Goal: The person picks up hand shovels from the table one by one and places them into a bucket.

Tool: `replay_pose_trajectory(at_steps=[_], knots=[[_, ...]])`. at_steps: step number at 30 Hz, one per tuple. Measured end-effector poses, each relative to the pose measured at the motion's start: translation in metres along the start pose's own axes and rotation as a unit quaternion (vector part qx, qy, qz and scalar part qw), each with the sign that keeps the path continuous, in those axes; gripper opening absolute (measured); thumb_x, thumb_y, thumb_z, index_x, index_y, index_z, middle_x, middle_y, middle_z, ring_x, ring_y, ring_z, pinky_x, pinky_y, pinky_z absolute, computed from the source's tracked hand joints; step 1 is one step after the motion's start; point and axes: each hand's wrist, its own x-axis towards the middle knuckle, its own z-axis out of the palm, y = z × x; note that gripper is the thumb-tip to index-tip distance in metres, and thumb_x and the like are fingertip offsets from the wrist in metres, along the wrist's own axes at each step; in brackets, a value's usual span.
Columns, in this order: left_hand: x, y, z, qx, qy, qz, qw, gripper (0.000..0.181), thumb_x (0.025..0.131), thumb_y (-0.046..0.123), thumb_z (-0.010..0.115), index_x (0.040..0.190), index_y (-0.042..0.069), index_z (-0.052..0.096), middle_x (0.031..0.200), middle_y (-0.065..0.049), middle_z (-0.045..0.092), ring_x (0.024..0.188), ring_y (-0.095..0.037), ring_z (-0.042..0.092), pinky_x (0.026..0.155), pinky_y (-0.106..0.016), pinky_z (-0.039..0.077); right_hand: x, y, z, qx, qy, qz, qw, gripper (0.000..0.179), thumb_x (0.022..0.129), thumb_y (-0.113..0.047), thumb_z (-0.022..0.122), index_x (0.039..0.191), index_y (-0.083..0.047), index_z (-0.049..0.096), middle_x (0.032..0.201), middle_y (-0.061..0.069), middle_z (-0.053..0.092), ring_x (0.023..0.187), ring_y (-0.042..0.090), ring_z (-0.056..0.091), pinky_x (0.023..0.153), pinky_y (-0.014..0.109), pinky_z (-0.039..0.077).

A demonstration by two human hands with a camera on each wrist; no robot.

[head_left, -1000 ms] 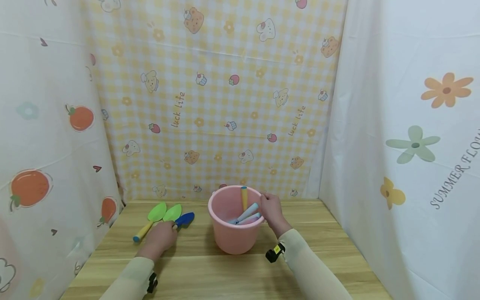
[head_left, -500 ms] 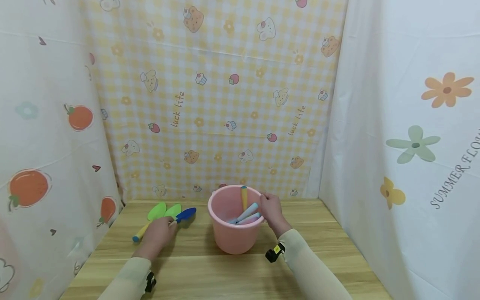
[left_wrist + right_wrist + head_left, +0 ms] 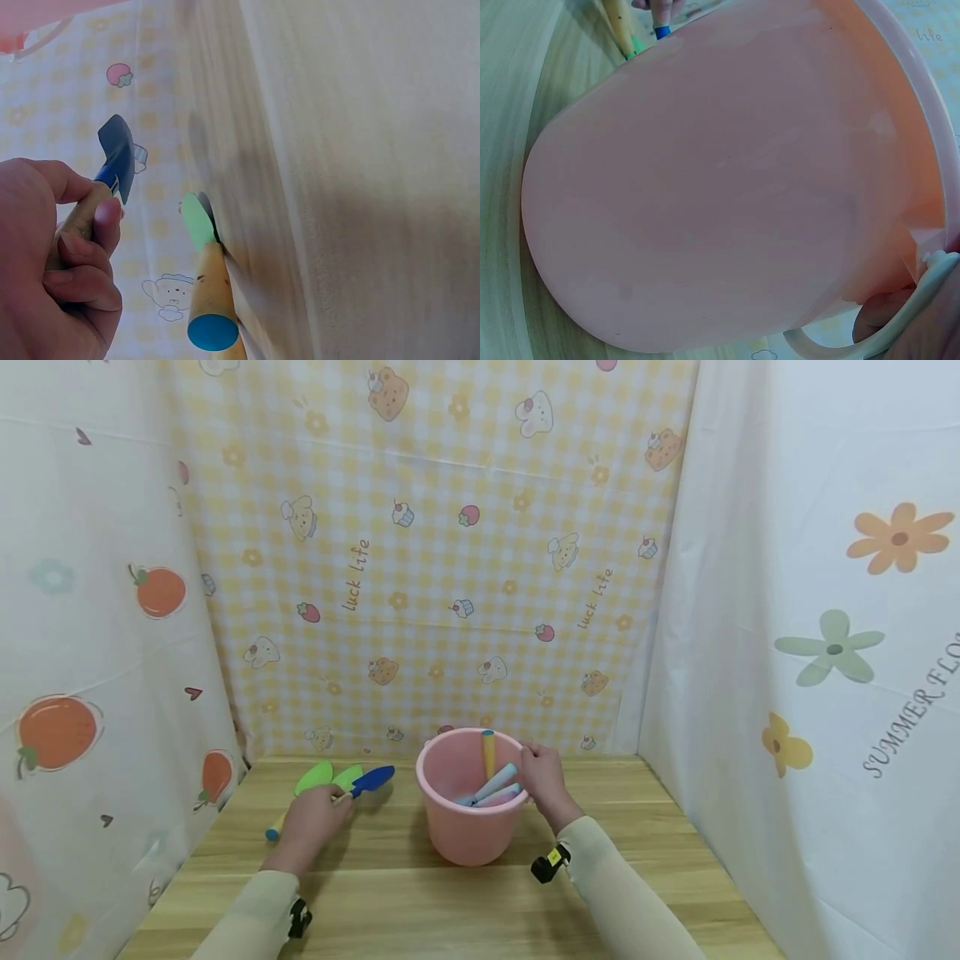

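Observation:
My left hand (image 3: 311, 820) grips a small trowel with a blue blade (image 3: 373, 780) by its wooden handle. In the left wrist view the fingers are curled round that handle and the blue blade (image 3: 116, 157) is raised off the table. Two green-bladed trowels (image 3: 313, 777) lie just behind and below this hand, one with a blue-capped wooden handle (image 3: 210, 300). My right hand (image 3: 544, 783) holds the rim of a pink bucket (image 3: 468, 835) at its right side, near the pale carrying handle (image 3: 877, 341). Inside stand a yellow handle (image 3: 489, 753) and two pale blue and pink handles (image 3: 497, 783).
The bucket stands upright on a wood-grain tabletop (image 3: 420, 910). A yellow checked cloth (image 3: 442, 568) hangs behind the table. White printed cloths hang on the left (image 3: 97, 635) and right (image 3: 720, 610). Black wrist cameras (image 3: 551, 863) sit on the cream sleeves (image 3: 622, 893).
The left hand has lifted the blue trowel up and slightly back toward the left, away from the green trowels. The right hand and bucket have stayed in place.

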Motion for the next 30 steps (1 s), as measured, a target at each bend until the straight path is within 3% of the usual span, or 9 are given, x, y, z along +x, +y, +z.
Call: replay_pose_trajectory(at_steps=[4, 10, 20, 24, 30], knots=[[0.000, 0.002, -0.003, -0.012, 0.007, -0.011, 0.9998, 0.039, 0.107, 0.028, 0.066, 0.122, -0.006, 0.077, 0.097, -0.010, 0.073, 0.072, -0.023, 0.059, 0.061, -0.036, 0.047, 0.000, 0.000, 0.001, 0.000, 0.001, 0.000, 1.0000, 0.040, 0.114, -0.017, 0.051, 0.142, -0.001, 0.073, 0.145, 0.022, 0.070, 0.133, 0.036, 0.067, 0.097, 0.041, 0.063], [0.002, 0.002, -0.007, -0.031, 0.025, -0.014, 0.9991, 0.041, 0.106, 0.027, 0.063, 0.125, -0.007, 0.076, 0.096, -0.012, 0.074, 0.061, -0.022, 0.055, 0.054, -0.037, 0.044, 0.000, -0.001, 0.001, 0.000, 0.002, -0.001, 1.0000, 0.040, 0.114, -0.017, 0.050, 0.141, -0.001, 0.074, 0.142, 0.021, 0.072, 0.128, 0.035, 0.069, 0.093, 0.039, 0.064], [0.005, 0.005, -0.013, -0.027, 0.045, -0.007, 0.9986, 0.037, 0.106, 0.029, 0.069, 0.122, -0.002, 0.079, 0.099, -0.012, 0.076, 0.069, -0.023, 0.057, 0.059, -0.035, 0.045, 0.000, -0.001, 0.001, 0.004, -0.002, -0.003, 1.0000, 0.040, 0.114, -0.018, 0.050, 0.142, -0.001, 0.074, 0.144, 0.022, 0.070, 0.131, 0.036, 0.067, 0.095, 0.040, 0.063], [0.004, 0.009, -0.017, -0.029, 0.050, -0.005, 0.9983, 0.038, 0.107, 0.029, 0.069, 0.126, -0.003, 0.078, 0.103, -0.015, 0.078, 0.070, -0.024, 0.057, 0.060, -0.036, 0.045, 0.000, -0.001, 0.000, 0.006, -0.002, -0.002, 1.0000, 0.040, 0.114, -0.018, 0.050, 0.142, -0.001, 0.074, 0.145, 0.021, 0.070, 0.131, 0.035, 0.067, 0.093, 0.038, 0.063], [0.006, 0.012, -0.021, -0.043, 0.052, -0.004, 0.9977, 0.042, 0.108, 0.033, 0.069, 0.131, 0.000, 0.077, 0.124, -0.024, 0.076, 0.080, -0.025, 0.061, 0.068, -0.038, 0.050, 0.002, 0.001, 0.000, 0.005, -0.002, -0.002, 1.0000, 0.041, 0.114, -0.018, 0.050, 0.143, -0.001, 0.073, 0.145, 0.021, 0.070, 0.128, 0.034, 0.068, 0.088, 0.033, 0.063]])
